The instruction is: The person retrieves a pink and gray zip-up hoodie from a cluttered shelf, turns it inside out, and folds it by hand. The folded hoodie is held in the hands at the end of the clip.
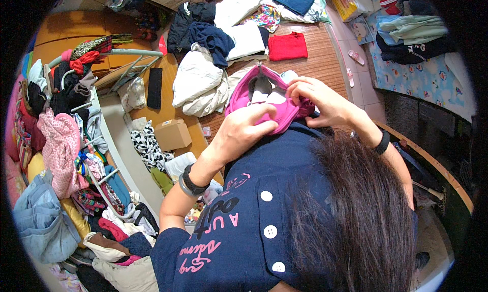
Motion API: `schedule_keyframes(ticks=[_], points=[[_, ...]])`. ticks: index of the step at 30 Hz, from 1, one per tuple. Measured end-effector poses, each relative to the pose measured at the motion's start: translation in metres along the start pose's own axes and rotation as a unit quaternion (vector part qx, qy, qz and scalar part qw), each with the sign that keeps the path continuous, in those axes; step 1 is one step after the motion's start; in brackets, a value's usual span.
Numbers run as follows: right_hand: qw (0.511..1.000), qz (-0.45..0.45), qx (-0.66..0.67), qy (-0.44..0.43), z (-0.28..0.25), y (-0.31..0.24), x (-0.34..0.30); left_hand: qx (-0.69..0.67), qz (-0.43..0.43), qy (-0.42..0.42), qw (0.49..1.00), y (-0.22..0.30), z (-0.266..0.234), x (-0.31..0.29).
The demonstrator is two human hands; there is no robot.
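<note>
Close against my body I hold a magenta pink piece of clothing [292, 111], its edge spread into a rounded opening. Grey and white material shows inside it. My left hand [246, 127] is closed on the near left side, fingers curled over the cloth. On the right edge, my right hand [320, 100] grips the fabric between thumb and fingers. A small pale round thing [288, 76] shows just beyond my right fingertips; I cannot make out what it is. What kind of garment this is does not show clearly.
Ahead on the wooden surface [325, 50] lie a folded red cloth [288, 46], a cream white garment [201, 83] and dark blue clothes [212, 40]. Heaped clothing covers a metal-railed bed [109, 139] at left, near a cardboard box [173, 134]. Folded clothes lie on a blue patterned sheet [406, 81] at right.
</note>
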State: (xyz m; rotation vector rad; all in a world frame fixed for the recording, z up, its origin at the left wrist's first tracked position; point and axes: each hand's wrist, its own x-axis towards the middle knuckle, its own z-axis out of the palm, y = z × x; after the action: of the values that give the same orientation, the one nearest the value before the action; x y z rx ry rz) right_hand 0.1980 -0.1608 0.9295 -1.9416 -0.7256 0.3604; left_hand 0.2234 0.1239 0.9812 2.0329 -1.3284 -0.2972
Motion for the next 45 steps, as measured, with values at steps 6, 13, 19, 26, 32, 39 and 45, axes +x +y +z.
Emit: schedule_keyframes(ticks=[6, 13, 19, 26, 32, 39, 45], points=[[0.989, -0.037, -0.143, 0.021, 0.01, 0.004, -0.021, -0.066, -0.126, -0.023, 0.99, 0.0, -0.012, -0.027], [0.965, -0.071, -0.187, 0.17, 0.031, 0.001, -0.022, 0.099, -0.126, 0.085, 0.983, -0.033, 0.013, -0.047], [0.925, -0.152, -0.171, 0.304, -0.005, -0.038, 0.022, 0.108, -0.072, 0.295, 0.947, -0.062, 0.021, -0.018], [0.895, -0.179, -0.067, 0.402, -0.063, -0.117, 0.051, 0.026, 0.034, 0.434, 0.9, -0.086, -0.023, 0.033], [0.874, -0.208, -0.065, 0.435, -0.114, -0.154, 0.038, 0.0, 0.064, 0.519, 0.852, -0.055, -0.064, 0.051], [0.886, -0.088, 0.282, 0.357, -0.124, -0.201, -0.001, -0.338, 0.1, 0.344, 0.87, 0.05, -0.145, 0.015], [0.895, 0.09, 0.362, 0.246, -0.089, -0.184, -0.051, -0.206, 0.063, -0.096, 0.972, 0.037, -0.144, -0.017]])
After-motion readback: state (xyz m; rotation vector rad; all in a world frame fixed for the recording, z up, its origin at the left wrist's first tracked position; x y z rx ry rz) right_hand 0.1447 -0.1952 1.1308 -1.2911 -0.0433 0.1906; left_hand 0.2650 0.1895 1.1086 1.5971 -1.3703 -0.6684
